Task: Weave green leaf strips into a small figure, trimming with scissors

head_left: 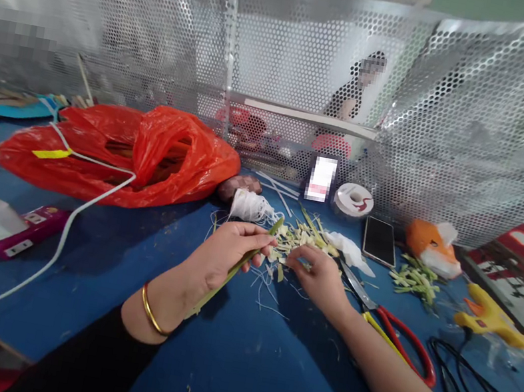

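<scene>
My left hand (232, 251) is closed around a long green leaf strip (227, 279), its tip poking up past the thumb and its lower end running under my wrist. Just to the right, my right hand (314, 273) has its fingers curled together at the edge of a heap of pale green leaf scraps (308, 236). Whatever its fingertips pinch, if anything, is too small to make out. Behind the left hand lies a spool of white string (251, 206). Loose white threads (267, 298) lie on the blue table between and below the hands.
Red-handled scissors (406, 343) lie beside my right forearm, near a yellow glue gun (493, 321) with a black cord. A phone (380, 240), a ribbon roll (353, 200) and a red plastic bag (147, 159) sit farther back. A white cable (65, 236) crosses the left side.
</scene>
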Available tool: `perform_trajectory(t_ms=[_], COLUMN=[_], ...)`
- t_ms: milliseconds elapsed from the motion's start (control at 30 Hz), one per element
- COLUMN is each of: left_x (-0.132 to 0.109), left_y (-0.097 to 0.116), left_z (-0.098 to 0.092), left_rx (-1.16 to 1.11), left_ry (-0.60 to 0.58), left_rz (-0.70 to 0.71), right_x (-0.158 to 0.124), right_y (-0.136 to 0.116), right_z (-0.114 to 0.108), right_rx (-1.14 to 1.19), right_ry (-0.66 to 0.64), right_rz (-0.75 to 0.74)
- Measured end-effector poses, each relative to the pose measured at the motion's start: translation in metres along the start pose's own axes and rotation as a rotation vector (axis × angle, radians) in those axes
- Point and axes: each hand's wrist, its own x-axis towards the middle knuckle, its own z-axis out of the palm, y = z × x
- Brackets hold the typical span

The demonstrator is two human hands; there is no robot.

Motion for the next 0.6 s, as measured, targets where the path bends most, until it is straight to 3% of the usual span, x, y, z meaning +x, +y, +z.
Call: perform_trajectory(t_ms=[167,400,600], left_x=[0.000,0.002,0.002], left_y=[-0.001,-0.006,-0.011], left_z=[-0.001,0.000,0.008], left_rx=[0.016,0.091,0.059], left_ry=[0.002,0.004,-0.074], left_rz=[0.004,0.007,-0.052], right_x=[0.003,0.007,0.006], right_y=[-0.001,-0.014,-0.025], right_z=[-0.009,-0.020,-0.028], right_rx=[0.201,0.591,0.882], right_ry=[0.034,0.092,-0.019], right_rz=[0.178,0.306,0.400])
